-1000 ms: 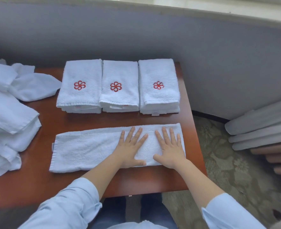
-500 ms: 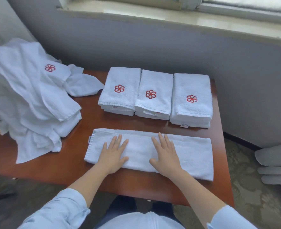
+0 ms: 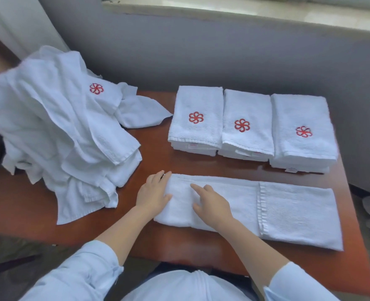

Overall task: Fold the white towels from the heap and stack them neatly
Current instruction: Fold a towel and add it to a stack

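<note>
1. Heap of unfolded white towels [image 3: 60, 131] sits crumpled on the left part of the brown table [image 3: 158, 148]. One red flower logo shows near its top, and a loose corner trails right toward the folded piles.
2. Just right of the heap, the left forearm reaches in bare from a pale blue sleeve [image 3: 86, 270] at the near edge. The left hand [image 3: 153, 194] lies palm down over the left end of the long towel [image 3: 288, 211]. Its fingers run fairly straight along the end edge and its thumb is laid on the cloth. I cannot tell whether any cloth is caught under the fingers.
3. The right hand [image 3: 212, 206] rests palm down on the same towel, just right of the left hand. Its fingers are relaxed and loosely spread, holding nothing, with the forefinger stretched toward the far left.
4. The long towel is a strip folded lengthwise, lying flat across the near part of the table. A woven band crosses it right of its middle.
5. Beyond it, on the far right of the table, three folded piles stand side by side and touching: left stack [image 3: 196, 118], middle stack [image 3: 247, 127], right stack [image 3: 303, 131]. Each has a red flower logo on top.
6. A grey wall [image 3: 244, 57] rises behind the table.
</note>
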Action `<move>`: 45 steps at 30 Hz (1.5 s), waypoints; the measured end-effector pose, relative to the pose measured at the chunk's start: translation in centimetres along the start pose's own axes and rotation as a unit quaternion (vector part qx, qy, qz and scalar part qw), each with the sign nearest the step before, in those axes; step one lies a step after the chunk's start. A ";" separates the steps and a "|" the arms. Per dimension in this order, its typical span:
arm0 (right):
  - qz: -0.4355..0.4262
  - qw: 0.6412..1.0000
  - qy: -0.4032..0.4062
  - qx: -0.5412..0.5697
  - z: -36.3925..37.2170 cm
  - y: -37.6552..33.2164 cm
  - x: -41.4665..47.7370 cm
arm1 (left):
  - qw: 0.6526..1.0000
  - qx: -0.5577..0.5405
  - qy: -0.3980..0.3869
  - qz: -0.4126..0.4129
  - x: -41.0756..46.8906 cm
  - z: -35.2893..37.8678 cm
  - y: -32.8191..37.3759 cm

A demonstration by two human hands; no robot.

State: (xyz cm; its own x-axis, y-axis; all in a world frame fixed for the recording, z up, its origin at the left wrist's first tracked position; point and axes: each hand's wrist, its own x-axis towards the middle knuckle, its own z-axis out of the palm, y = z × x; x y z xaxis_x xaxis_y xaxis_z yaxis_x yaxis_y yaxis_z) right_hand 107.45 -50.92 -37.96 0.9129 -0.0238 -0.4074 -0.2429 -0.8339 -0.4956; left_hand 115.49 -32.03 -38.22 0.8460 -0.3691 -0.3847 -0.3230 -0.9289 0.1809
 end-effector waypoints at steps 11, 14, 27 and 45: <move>0.061 0.983 -0.118 0.124 -0.6 -1.2 1.3 | 0.979 -0.179 -0.088 -0.040 3.5 -2.9 0.4; 0.074 0.952 -0.079 0.286 -2.2 -1.9 0.7 | 0.949 -0.277 -0.144 -0.032 3.8 -4.1 2.0; 0.198 0.901 0.078 0.378 -9.7 3.6 -6.6 | 0.847 -0.494 -0.194 0.012 2.8 -7.1 17.0; 0.256 0.851 0.198 0.414 -14.5 20.7 -12.9 | 0.931 -0.347 -0.049 0.101 1.1 0.5 31.8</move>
State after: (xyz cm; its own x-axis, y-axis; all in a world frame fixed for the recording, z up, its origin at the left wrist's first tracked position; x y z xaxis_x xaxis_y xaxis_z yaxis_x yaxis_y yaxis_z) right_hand 95.37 -75.88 -31.88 0.6170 -0.5884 -0.5226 -0.6398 0.0116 -0.7685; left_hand 105.96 -62.00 -33.38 0.7438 -0.5665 -0.3546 -0.0902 -0.6108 0.7866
